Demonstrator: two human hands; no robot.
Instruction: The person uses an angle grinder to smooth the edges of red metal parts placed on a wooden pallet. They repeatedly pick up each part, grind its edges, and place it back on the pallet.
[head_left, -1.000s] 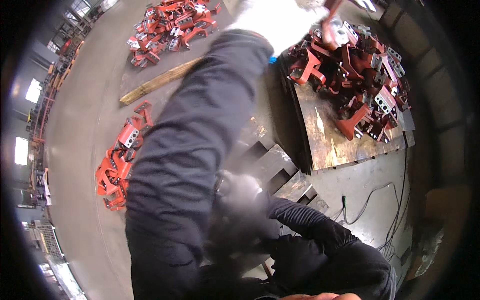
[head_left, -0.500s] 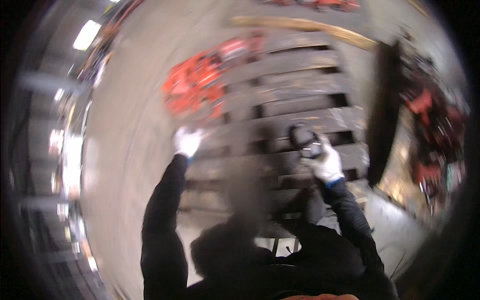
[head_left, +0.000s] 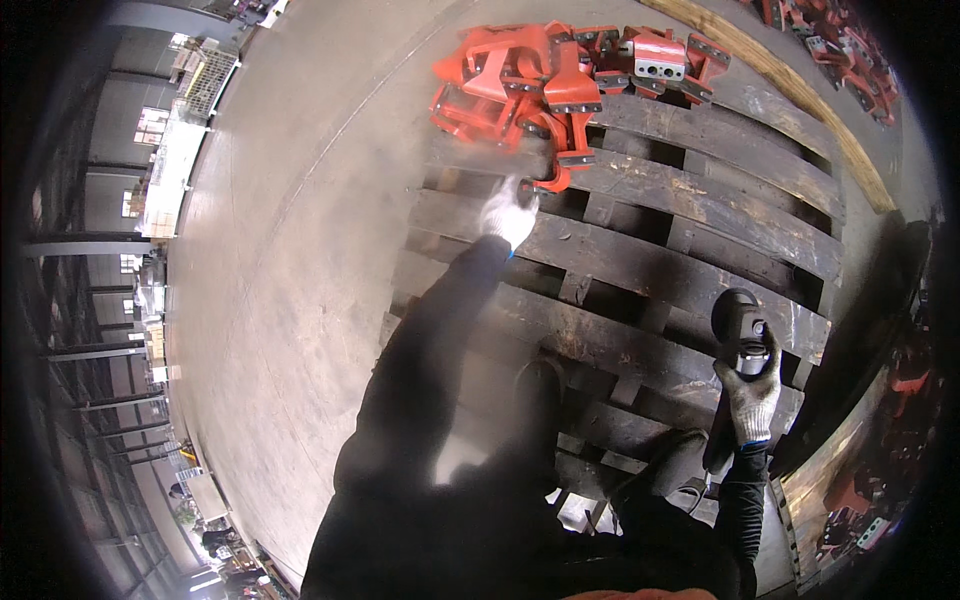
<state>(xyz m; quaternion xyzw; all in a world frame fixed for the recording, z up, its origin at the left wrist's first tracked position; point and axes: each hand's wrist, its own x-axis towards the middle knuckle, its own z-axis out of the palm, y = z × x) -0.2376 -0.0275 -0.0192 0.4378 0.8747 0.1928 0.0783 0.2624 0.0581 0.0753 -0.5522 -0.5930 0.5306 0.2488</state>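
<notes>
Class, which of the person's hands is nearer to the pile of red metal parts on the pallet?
Left. The left hand reaches the pile of red metal parts; the right hand, gripping a grinder, stays far below it.

**Rough wood, painted metal, knit cloth**

We see a pallet (head_left: 700, 260) of dark, weathered wood, its slats rough, stained and matt, with worn grain. At its far edge lie castings (head_left: 545, 75) of metal painted orange-red, a slightly glossy coat with bare grey faces at the machined ends. Our left hand (head_left: 510, 215) wears a white knit cloth glove, soft and matt; our right hand (head_left: 748, 392) wears a greyer, soiled one. It grips a grinder (head_left: 738, 330) with a dark matt body of plastic and metal. The concrete floor (head_left: 300, 250) looks smooth, dull-polished and scuffed. Our sleeves are dark matt cloth.
</notes>
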